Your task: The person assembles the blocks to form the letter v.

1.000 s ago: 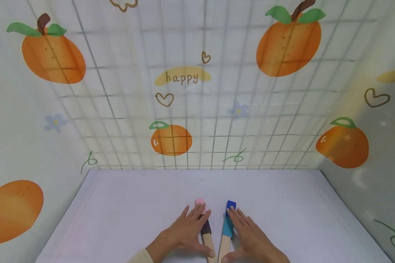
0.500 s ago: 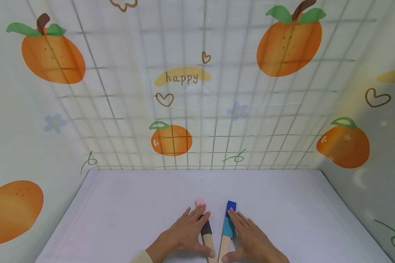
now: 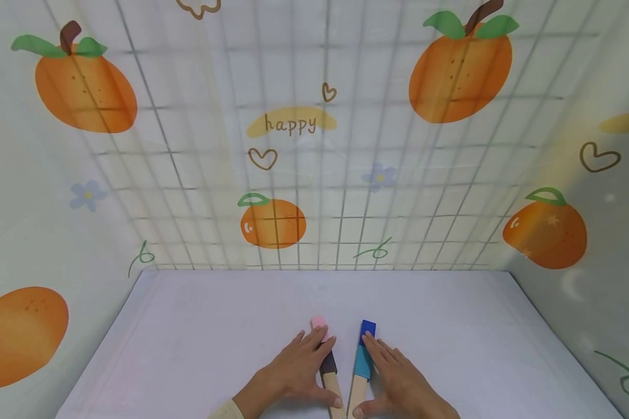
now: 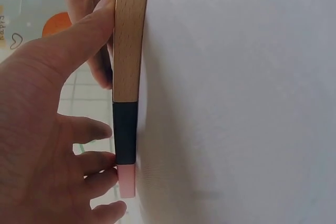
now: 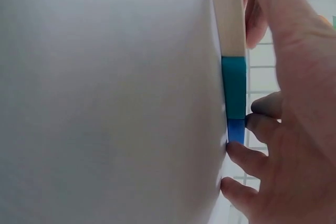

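Two rows of blocks lie end to end in the head view, slanting together towards the near edge. The left row has a pink block (image 3: 318, 322), a dark grey block (image 3: 328, 362) and a long plain wooden block (image 4: 129, 35). Over it spreads my left hand (image 3: 299, 364), fingers extended, thumb touching the wooden block and fingertips at the pink one. A blue block (image 3: 368, 328), a teal block (image 3: 363, 362) and a plain wooden block (image 5: 229, 14) form the right row. My right hand (image 3: 400, 375) rests along it, fingertips at the blue block, thumb on the wooden one.
A white tabletop (image 3: 215, 326) carries both rows. Behind it hangs a grid-patterned curtain (image 3: 314, 174) printed with oranges, and similar cloth (image 3: 571, 314) borders the sides.
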Demonstrator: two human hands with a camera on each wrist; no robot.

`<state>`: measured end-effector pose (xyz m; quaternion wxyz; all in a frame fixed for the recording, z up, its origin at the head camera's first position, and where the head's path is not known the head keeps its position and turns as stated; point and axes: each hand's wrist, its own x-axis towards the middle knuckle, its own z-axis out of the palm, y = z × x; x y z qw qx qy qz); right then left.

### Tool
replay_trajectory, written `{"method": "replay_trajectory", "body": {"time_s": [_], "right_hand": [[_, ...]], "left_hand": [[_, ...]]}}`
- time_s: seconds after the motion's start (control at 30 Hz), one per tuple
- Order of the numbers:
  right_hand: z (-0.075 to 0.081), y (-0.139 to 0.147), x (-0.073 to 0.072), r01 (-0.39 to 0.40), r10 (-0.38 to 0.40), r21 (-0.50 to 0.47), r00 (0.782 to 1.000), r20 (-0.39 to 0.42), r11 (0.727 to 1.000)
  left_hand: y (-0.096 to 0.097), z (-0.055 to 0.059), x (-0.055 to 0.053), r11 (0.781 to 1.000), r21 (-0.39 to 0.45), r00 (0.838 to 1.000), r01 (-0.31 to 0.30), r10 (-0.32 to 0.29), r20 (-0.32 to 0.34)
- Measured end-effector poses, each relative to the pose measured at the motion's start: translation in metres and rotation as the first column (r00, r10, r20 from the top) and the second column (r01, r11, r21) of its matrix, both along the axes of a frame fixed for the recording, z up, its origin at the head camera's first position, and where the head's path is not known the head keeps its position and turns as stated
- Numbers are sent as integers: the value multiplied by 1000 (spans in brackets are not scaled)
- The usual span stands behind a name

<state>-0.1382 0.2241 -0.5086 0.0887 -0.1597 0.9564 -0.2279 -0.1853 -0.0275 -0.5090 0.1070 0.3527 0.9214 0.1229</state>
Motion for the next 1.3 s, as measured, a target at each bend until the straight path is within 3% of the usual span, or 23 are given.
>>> {"method": "replay_trajectory", "body": {"time_s": [0.67, 0.97, 1.13, 1.3], "right_hand": [[1, -3, -2, 32, -33, 33, 999, 32, 999], [0, 0, -1, 15, -15, 4, 999, 30, 1000], [0, 0, 0, 13, -13, -15, 1000, 24, 1000], [1, 0, 1, 14, -14, -14, 1000, 25, 1000]], "left_hand": [[1, -1, 1, 1000, 6, 1000, -9, 9, 26], [3, -7, 1, 999, 27, 999, 25, -26, 42], [5, -4, 4, 998, 37, 998, 45, -46, 36], [7, 1, 9, 1000, 20, 1000, 24, -24, 18]]}}
